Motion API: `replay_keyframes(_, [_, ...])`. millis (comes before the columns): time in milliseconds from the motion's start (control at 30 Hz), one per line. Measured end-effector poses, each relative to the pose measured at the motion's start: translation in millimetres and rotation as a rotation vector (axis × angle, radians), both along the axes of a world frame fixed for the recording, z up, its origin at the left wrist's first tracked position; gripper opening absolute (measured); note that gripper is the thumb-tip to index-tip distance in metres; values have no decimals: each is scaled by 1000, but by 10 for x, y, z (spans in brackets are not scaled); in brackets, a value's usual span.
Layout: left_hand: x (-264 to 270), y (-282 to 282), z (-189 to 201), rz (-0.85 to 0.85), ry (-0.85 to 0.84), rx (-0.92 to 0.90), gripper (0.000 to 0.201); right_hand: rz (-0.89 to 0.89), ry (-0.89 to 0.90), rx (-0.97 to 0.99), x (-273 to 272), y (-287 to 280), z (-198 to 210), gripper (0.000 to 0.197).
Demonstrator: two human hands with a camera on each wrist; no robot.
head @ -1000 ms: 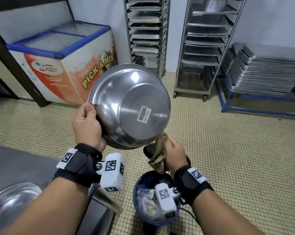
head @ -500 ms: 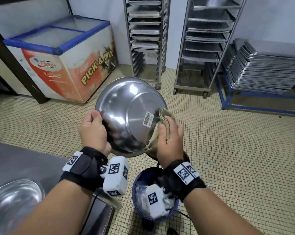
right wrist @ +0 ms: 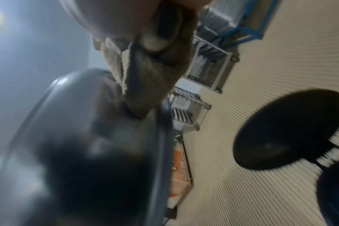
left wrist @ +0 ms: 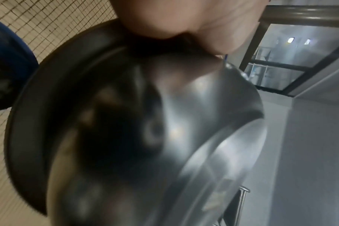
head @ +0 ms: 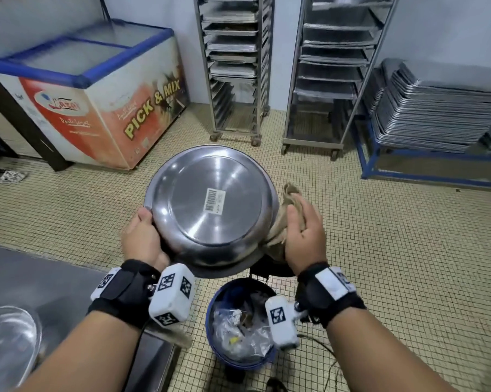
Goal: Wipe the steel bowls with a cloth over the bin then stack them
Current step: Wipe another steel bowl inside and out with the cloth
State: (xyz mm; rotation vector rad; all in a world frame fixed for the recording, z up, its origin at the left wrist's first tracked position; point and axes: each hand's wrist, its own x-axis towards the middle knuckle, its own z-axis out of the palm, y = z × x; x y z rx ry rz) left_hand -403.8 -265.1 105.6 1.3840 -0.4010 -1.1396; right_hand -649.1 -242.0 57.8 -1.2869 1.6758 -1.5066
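A steel bowl (head: 210,205) is held upside down above the blue bin (head: 240,326), its flat base with a barcode sticker facing up. My left hand (head: 142,236) grips the bowl's left rim, thumb on the outside. My right hand (head: 302,230) holds a beige cloth (head: 281,224) against the bowl's right side. The left wrist view shows the bowl's (left wrist: 164,122) blurred rim and wall close under my palm. In the right wrist view my fingers clutch the cloth (right wrist: 149,79) against the bowl's edge (right wrist: 106,137).
Another steel bowl (head: 6,343) rests on the metal counter (head: 49,281) at lower left. A chest freezer (head: 97,94) stands at the back left, two tray racks (head: 235,66) behind, stacked trays (head: 436,108) at right. The bin's black lid (right wrist: 288,130) stands open over the tiled floor.
The bowl has tipped from facing me to base-up and come down closer to the bin. My right hand has slid the cloth from the bowl's base to its right side.
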Motion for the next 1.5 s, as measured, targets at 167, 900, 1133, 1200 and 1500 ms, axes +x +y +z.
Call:
replay_keyframes(167, [-249, 6, 18, -21, 88, 16, 20, 44, 37, 25, -157, -313, 269, 31])
replay_keyframes(900, [-98, 333, -514, -342, -845, -231, 26, 135, -744, 769, -363, -501, -544, 33])
replay_keyframes(1133, [378, 845, -268, -166, -656, -241, 47, 512, -721, 851, 348, -440, -607, 52])
replay_keyframes(1200, [597, 972, -188, -8, -601, -241, 31, 578, -514, 771, 599, -475, -487, 57])
replay_keyframes(1500, [1888, 1998, -32, 434, -79, -267, 70, 857, -451, 449, 1972, -162, 323, 47])
